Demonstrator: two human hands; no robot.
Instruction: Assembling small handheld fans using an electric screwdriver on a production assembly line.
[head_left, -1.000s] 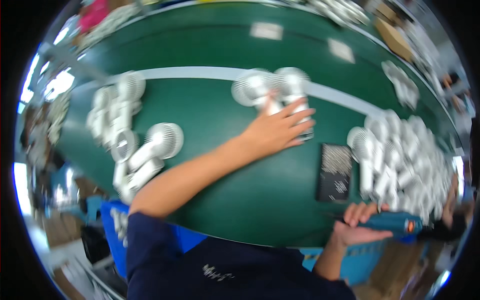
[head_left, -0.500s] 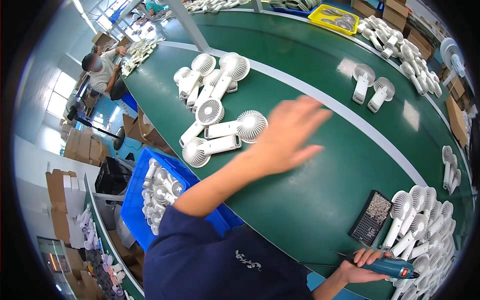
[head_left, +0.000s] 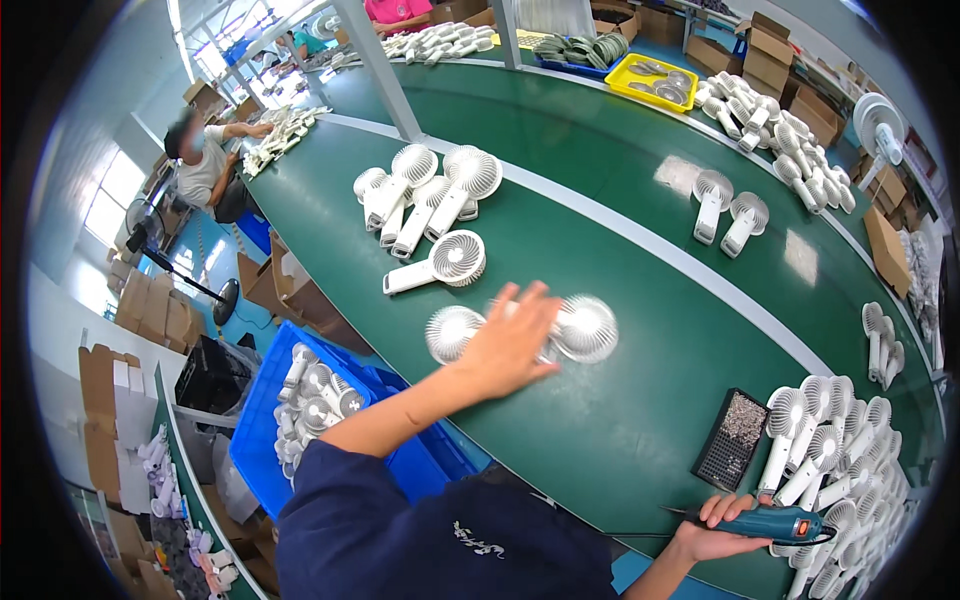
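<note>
My left hand lies over the handles of two white handheld fans, fingers curled down on them and slightly blurred. One fan head shows right of the hand, another fan head left of it; the handles are mostly hidden. In my right hand is a teal electric screwdriver, its bit pointing left above the table's near edge. Beyond the left hand lies a single handheld fan, with a small pile of fans behind it.
A black tray of small screws sits left of a large heap of white fans. Two fans lie past the pale strip on the green table. A blue bin of fans stands at left. A co-worker sits far left.
My left hand has come back toward me onto the two fans, which have slid nearer and to the right, away from the single fan. The right hand keeps the screwdriver. The view has shifted slightly.
</note>
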